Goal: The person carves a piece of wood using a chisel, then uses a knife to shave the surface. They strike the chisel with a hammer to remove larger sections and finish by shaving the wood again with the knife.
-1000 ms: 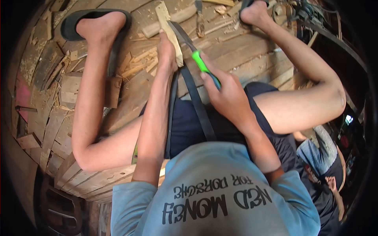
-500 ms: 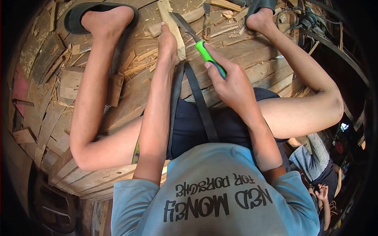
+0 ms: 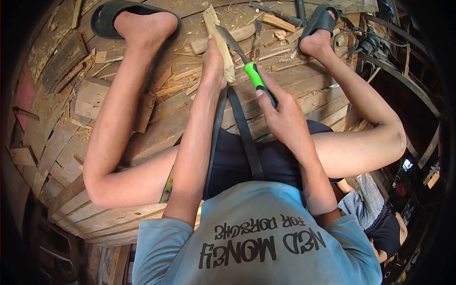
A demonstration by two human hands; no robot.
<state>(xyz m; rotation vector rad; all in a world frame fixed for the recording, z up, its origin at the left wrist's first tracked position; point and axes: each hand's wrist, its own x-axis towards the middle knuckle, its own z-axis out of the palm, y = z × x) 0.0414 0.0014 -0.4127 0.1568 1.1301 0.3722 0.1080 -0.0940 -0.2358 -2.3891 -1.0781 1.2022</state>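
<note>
My left hand (image 3: 213, 61) is closed around a pale, narrow piece of wood (image 3: 223, 57), thumb along its side, holding it upright on the planks. Wrapped round the green and black handle of a chisel (image 3: 254, 76) is my right hand (image 3: 285, 114). The chisel's dark blade slants up and to the left, its tip overlapping the upper part of the wood in this view. A rounded wooden stick (image 3: 242, 35) lies just beyond the blade. Two black straps (image 3: 244, 128) run from near the wood's lower end back to my lap.
Wood shavings and splinters (image 3: 175, 76) litter the plank floor between my feet. More hand tools (image 3: 278, 14) lie at the far side. Wooden blocks (image 3: 95, 97) stand at left, and a corded device (image 3: 368, 45) at right. Another person (image 3: 373, 204) is at lower right.
The wood, both hands and chisel appear slightly lower and further right as the view shifts. The chisel's blade now sits lower along the wood. Both grips stay the same.
</note>
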